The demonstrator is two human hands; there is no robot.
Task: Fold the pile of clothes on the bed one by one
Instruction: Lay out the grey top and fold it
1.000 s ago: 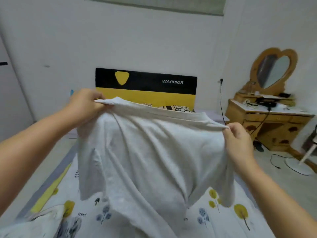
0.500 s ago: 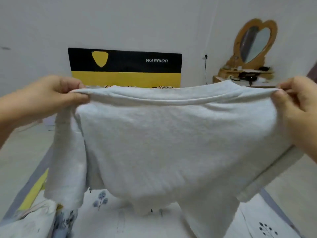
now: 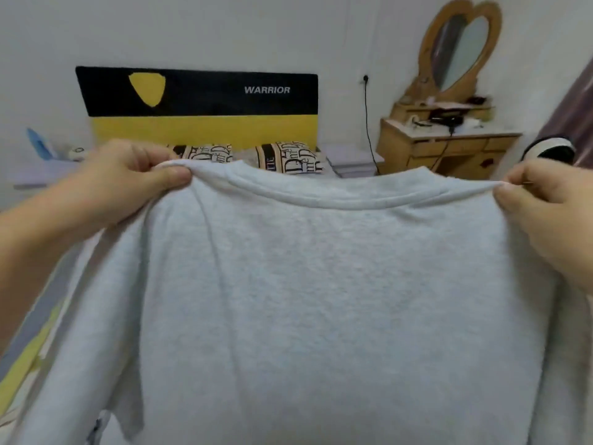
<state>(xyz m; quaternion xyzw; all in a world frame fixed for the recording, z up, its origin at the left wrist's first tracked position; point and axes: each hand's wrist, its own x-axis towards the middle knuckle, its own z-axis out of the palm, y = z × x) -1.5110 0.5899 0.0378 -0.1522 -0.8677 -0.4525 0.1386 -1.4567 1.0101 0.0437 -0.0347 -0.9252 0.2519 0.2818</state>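
Note:
A light grey sweatshirt (image 3: 321, 300) hangs stretched out in front of me and fills most of the view. My left hand (image 3: 128, 178) pinches its left shoulder beside the collar. My right hand (image 3: 545, 200) pinches the right shoulder at the same height. The collar band curves between the two hands. A sleeve droops at the lower left. The bed (image 3: 22, 364) shows only as a grey and yellow strip at the left edge. The rest of the bed and the pile of clothes are hidden behind the sweatshirt.
A black and yellow headboard (image 3: 199, 104) stands against the far wall, with two patterned pillows (image 3: 288, 157) below it. A wooden dressing table (image 3: 449, 146) with a heart-shaped mirror (image 3: 459, 46) stands at the right. A purple curtain (image 3: 574, 110) hangs at the right edge.
Both hands have moved apart and lifted the sweatshirt closer to the camera. The cloth is now spread flat and taut, covering more of the bed.

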